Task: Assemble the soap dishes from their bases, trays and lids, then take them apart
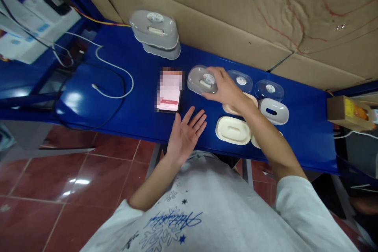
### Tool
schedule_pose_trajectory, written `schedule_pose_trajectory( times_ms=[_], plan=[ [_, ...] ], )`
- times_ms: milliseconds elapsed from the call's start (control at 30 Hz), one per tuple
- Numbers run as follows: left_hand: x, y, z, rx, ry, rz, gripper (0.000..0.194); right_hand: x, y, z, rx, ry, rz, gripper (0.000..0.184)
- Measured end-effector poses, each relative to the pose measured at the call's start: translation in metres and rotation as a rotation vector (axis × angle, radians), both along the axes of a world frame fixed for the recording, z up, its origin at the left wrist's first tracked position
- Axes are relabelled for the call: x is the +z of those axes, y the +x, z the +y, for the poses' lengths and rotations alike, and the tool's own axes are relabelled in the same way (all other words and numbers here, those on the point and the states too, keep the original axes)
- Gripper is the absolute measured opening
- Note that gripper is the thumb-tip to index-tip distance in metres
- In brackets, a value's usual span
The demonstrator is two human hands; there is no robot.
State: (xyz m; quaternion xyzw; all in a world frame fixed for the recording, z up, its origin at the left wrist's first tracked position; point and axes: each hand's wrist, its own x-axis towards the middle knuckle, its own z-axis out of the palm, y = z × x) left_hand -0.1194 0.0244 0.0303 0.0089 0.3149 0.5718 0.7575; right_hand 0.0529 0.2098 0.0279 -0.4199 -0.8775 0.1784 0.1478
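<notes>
My right hand (223, 86) grips the right end of a clear plastic box (198, 78) with a round label and a pale inner piece, over the blue table. My left hand (186, 134) is palm up with fingers spread, holding nothing, near the table's front edge. Just beyond it lies a phone (169, 90) with a lit screen. Right of my hands are a cream oval lid (233, 130), a white oval tray with a slot (274, 111) and two clear covers, the nearer one (239, 80) and the farther one (269, 89). My right forearm partly hides a peach piece (228, 108).
Stacked clear boxes (155, 31) stand at the back by the cardboard wall (206, 12). A white cable (130, 80) and a black cable lie across the left of the blue table (141, 114). A cardboard box (348, 114) is at the right end.
</notes>
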Motion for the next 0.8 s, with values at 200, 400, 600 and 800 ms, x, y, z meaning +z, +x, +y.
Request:
schedule_pose_trajectory(
  times_ms=[200,400,600,800],
  plan=[
    [0.001,0.003,-0.016,-0.065,-0.013,0.043,0.058,0.018,0.005,-0.004,-0.020,0.103,-0.098,0.092],
    [0.000,-0.014,-0.019,-0.078,-0.079,0.098,0.059,0.032,0.063,-0.149,0.075,0.094,-0.144,0.041],
    [-0.006,-0.010,-0.023,-0.218,-0.060,0.076,0.055,0.004,0.082,-0.193,-0.018,0.201,-0.196,0.020],
    [-0.007,0.029,-0.029,-0.223,-0.068,0.004,0.051,0.020,0.045,-0.186,0.007,0.107,0.189,0.021]
  ],
)
